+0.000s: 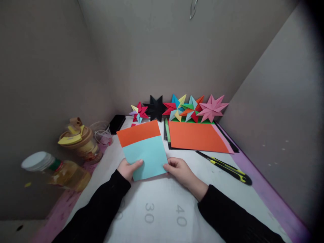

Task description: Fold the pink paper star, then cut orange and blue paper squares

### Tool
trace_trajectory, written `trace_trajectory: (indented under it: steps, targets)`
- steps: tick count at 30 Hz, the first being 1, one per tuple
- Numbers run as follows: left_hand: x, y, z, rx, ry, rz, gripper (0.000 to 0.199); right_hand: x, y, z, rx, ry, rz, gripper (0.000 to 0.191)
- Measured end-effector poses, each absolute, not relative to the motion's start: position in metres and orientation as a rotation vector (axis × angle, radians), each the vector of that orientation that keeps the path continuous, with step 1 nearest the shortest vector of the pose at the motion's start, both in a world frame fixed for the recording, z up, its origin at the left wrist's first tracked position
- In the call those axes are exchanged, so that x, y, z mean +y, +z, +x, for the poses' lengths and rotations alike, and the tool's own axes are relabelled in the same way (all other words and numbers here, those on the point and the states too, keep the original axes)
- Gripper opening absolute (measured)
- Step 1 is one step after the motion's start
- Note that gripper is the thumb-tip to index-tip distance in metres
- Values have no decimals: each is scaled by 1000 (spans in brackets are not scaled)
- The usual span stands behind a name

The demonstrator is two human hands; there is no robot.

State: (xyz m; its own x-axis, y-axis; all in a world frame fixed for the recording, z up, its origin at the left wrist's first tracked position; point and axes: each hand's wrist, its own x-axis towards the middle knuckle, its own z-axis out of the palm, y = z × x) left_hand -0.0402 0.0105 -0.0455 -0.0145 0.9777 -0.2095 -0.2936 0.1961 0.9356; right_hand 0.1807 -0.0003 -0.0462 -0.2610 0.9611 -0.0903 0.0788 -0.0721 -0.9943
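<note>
Both hands hold a light blue sheet of paper [146, 153] up above the table, tilted a little. An orange strip of paper [139, 132] shows along its upper edge; whether it is a separate sheet behind I cannot tell. My left hand [128, 168] grips the lower left side, thumb on the front and fingers hidden behind. My right hand [178, 169] pinches the lower right edge between thumb and fingers. Right of the held paper lies a stack of coloured sheets with an orange sheet [198, 136] on top.
Several folded paper stars, including a black star [155, 107] and a pink star [212, 108], lean on the back wall. A yellow-black utility knife [227, 168] lies at right. At left stand a bottle [68, 173], a lidded cup [86, 145] and a black object [117, 124].
</note>
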Motion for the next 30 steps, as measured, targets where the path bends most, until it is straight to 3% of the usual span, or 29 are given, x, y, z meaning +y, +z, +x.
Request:
trace_trajectory:
  steps: [5,14,22,30]
  targets:
    - [12,-45,-44,1147,1204,886,54,2,-49,182,-1481,1310,-1266,26]
    - [-2,-19,-45,1157,1043,1569,36,-1,-23,186,-1555,888,-1153,12]
    - [1,-30,-43,1050,1109,1455,49,1,-36,181,-1652,974,-1110,20]
    - [-2,-26,-41,1128,1057,1197,41,0,-27,184,-1533,1165,-1221,28]
